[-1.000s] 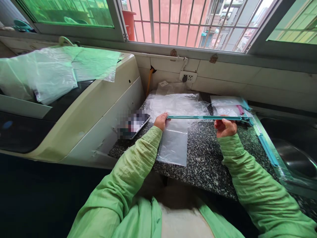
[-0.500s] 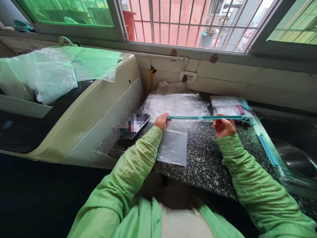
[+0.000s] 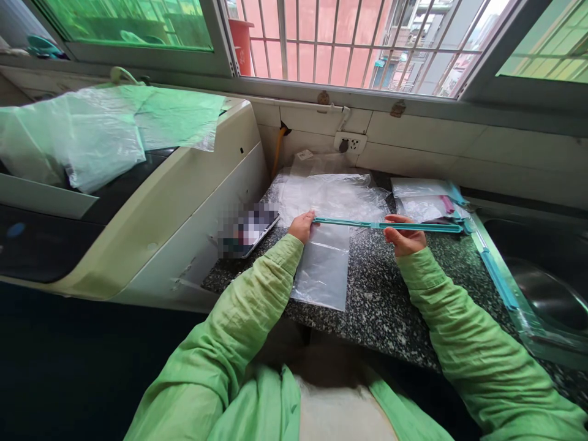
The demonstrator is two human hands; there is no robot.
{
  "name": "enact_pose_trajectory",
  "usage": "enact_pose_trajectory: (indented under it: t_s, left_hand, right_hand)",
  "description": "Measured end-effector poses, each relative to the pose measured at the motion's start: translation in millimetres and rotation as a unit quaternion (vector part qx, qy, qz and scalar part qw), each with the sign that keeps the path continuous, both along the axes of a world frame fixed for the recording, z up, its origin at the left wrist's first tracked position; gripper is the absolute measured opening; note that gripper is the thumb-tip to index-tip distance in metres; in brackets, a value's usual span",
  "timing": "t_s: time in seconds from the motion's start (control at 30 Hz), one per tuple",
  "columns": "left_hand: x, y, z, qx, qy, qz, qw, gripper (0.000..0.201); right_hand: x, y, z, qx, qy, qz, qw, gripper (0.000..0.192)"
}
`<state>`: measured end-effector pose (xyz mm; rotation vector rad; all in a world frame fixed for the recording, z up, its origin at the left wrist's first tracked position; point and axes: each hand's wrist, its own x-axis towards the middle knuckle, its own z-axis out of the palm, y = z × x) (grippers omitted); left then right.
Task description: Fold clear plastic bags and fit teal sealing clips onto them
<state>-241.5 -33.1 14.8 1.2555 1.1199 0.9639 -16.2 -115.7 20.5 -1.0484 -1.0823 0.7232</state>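
A long, thin teal bag-sealing clip [image 3: 427, 227] runs level across the front of the counter, held up between my two hands. My left hand [image 3: 301, 226] is closed on its left end. Further right, my right hand [image 3: 405, 235] grips the strip right of its middle, thumb in front and fingers behind. Below the left part of the clip a clear plastic bag [image 3: 324, 269] extends toward the counter's front edge; whether the clip is fastened on it I cannot tell. More clear plastic bags [image 3: 331, 190] lie crumpled in a heap behind the clip.
A phone [image 3: 260, 233], partly blurred out, is left of my left hand. Packets with teal and pink strips [image 3: 422, 193] rest at the back right. Beside them is a metal sink [image 3: 542, 275] with teal strips on its near edge. A washing machine [image 3: 184, 226] bearing plastic bags stands left.
My right hand has slid a little left along the clip and now wraps it with thumb and fingers. The clip's right end has dipped slightly. My left hand barely moved.
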Motion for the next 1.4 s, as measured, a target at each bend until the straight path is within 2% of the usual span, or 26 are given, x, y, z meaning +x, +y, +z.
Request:
enact_pose_trajectory:
  t_s: [0.13,0.27,0.4,0.5,0.67,0.8,0.93,1.03,1.13,1.27,1.4]
  left_hand:
    - [1.6,-3.8,4.1,0.004,0.010,0.005,1.000,0.039]
    - [3.3,-8.9,12.3,-0.008,0.014,0.014,1.000,0.040]
    - [4.4,-10.4,15.4,-0.021,-0.010,0.021,0.999,0.039]
    - [5.6,-8.6,11.8,-0.041,-0.046,0.023,0.998,0.038]
    - [5.2,-5.6,6.5,-0.070,-0.131,-0.019,0.989,0.032]
    - [3.5,-6.8,8.4,-0.057,-0.138,-0.064,0.987,0.017]
    - [3.2,-10.8,13.4,-0.060,-0.139,-0.057,0.987,0.011]
    - [3.1,-14.6,16.5,-0.059,-0.170,-0.062,0.982,0.011]
    - [3.5,-18.1,16.6,-0.054,-0.184,-0.103,0.976,0.013]
    - [5.5,-20.8,13.1,-0.047,-0.168,-0.163,0.971,0.017]
    - [6.8,-21.2,11.0,-0.038,-0.137,-0.192,0.971,0.018]
  right_hand:
    - [-6.9,-2.9,-0.8,0.000,-0.036,-0.020,0.999,0.030]
    - [-8.3,-4.0,-4.4,0.015,-0.119,-0.032,0.992,0.026]
    - [-5.8,-2.8,-7.1,0.043,-0.233,-0.044,0.971,0.024]
    - [-4.5,-2.5,-7.1,0.064,-0.278,-0.068,0.956,0.023]
    - [-2.8,-2.9,-5.8,0.067,-0.287,-0.104,0.950,0.024]
    - [2.0,-3.0,-2.1,0.063,-0.261,-0.155,0.951,0.028]
    - [9.0,-1.9,1.3,0.056,-0.228,-0.226,0.945,0.029]
    - [10.9,0.2,-0.9,0.046,-0.230,-0.249,0.939,0.029]
    - [6.7,1.7,-6.2,0.034,-0.240,-0.234,0.941,0.026]
    - [-5.5,0.0,-11.1,0.038,-0.224,-0.172,0.959,0.025]
    - [-15.6,-5.0,-9.8,0.046,-0.195,-0.129,0.971,0.024]
